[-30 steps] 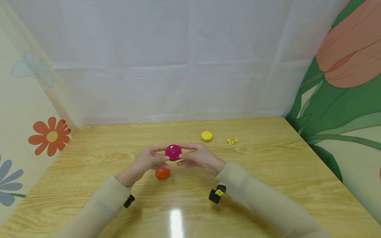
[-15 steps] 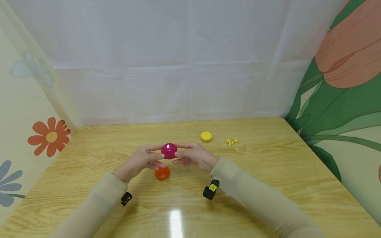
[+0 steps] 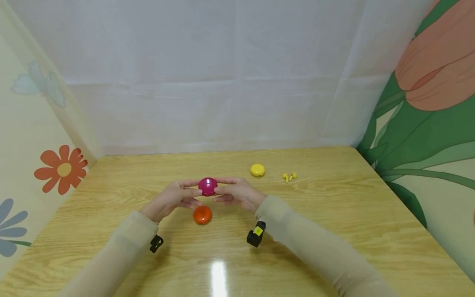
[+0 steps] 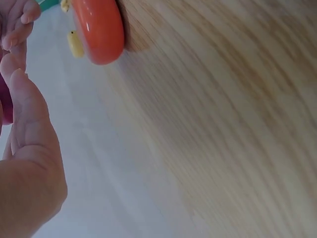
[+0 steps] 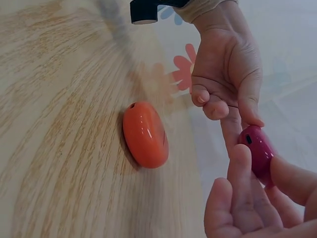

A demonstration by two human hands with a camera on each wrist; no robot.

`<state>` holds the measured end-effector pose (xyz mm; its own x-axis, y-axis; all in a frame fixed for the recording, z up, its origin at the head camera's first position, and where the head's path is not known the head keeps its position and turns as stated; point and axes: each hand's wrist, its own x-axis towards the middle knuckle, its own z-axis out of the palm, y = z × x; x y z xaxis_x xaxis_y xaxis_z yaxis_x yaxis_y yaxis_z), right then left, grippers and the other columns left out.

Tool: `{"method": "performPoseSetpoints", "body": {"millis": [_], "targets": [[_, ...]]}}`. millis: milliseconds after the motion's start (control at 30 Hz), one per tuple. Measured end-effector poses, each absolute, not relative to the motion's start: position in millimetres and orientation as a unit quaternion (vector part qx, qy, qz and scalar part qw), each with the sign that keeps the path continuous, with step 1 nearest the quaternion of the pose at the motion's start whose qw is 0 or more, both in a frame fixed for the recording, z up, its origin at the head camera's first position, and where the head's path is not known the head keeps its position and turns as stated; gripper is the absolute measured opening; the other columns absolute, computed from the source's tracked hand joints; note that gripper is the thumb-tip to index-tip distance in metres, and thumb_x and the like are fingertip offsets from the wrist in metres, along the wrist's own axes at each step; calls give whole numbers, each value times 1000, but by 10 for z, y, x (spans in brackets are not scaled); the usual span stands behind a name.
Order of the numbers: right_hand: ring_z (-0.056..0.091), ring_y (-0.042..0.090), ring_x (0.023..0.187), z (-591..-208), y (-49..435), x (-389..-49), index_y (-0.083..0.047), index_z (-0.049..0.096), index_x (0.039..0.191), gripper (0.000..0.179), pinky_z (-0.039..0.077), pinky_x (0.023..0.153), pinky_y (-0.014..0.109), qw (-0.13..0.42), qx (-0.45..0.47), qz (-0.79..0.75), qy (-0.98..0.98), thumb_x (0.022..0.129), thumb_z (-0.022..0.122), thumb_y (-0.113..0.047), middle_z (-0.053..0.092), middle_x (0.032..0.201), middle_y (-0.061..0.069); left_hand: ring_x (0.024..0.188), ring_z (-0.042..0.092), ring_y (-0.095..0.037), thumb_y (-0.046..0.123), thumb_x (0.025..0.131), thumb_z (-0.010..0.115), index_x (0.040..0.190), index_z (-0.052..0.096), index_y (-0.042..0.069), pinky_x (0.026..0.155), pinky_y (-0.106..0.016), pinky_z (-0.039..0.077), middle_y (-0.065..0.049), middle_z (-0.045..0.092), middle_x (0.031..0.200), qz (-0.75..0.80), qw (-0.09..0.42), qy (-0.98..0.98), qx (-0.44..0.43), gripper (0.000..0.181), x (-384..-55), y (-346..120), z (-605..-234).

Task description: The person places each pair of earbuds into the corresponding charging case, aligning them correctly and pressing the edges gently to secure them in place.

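Note:
A round, glossy magenta earbud case (image 3: pixel 208 187) is held above the table between both hands. My left hand (image 3: pixel 172 199) pinches its left side with thumb and fingers, and my right hand (image 3: pixel 239 194) does the same on the right. In the right wrist view a small dark port shows on the edge of the magenta earbud case (image 5: pixel 256 151), which looks closed. Just below the hands an orange earbud case (image 3: pixel 202 215) lies on the wood. Only a sliver of the magenta earbud case (image 4: pixel 6 104) appears in the left wrist view, mostly behind fingers.
Farther back on the wooden table (image 3: pixel 315 214) lie a yellow earbud case (image 3: pixel 257 170) and, to its right, a pair of yellow earbuds (image 3: pixel 289 177). A white cloth (image 3: pixel 222 103) hangs behind the table. Painted panels with flowers (image 3: pixel 64 169) stand at both sides.
Both hands have shifted slightly left and away with the magenta earbud case between them. The orange case now shows fully below the fingers.

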<state>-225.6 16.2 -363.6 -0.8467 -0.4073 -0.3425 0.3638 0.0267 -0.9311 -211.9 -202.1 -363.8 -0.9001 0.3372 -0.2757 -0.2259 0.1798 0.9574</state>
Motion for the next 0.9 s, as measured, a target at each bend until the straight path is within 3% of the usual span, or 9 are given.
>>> {"method": "performPoseSetpoints", "body": {"millis": [233, 433, 900], "targets": [[71, 16, 72, -3711, 92, -2283, -5, 57, 135, 43, 52, 62, 22, 273, -6, -702, 658, 93, 65, -7, 66, 108, 26, 67, 69, -12, 10, 97, 59, 142, 40, -8, 66, -26, 56, -13, 72, 98, 633, 224, 741, 26, 52, -2147, -2048, -3684], [69, 13, 68, -3748, 44, -2323, -4, 57, 135, 42, 52, 61, 23, 275, 0, -711, 647, 93, 64, -6, 73, 95, 17, 70, 70, -13, 12, 97, 60, 143, 40, -5, 68, -27, 56, -10, 70, 98, 624, 229, 747, 12, 53, -2189, -2086, -3710], [67, 13, 65, -3796, -66, -2379, -5, 58, 133, 40, 51, 59, 22, 275, 21, -703, 655, 93, 64, -5, 72, 95, 20, 67, 66, -11, 13, 97, 59, 145, 39, -2, 67, -26, 55, -5, 67, 98, 610, 244, 754, -18, 54, -2281, -2135, -3727]]}}
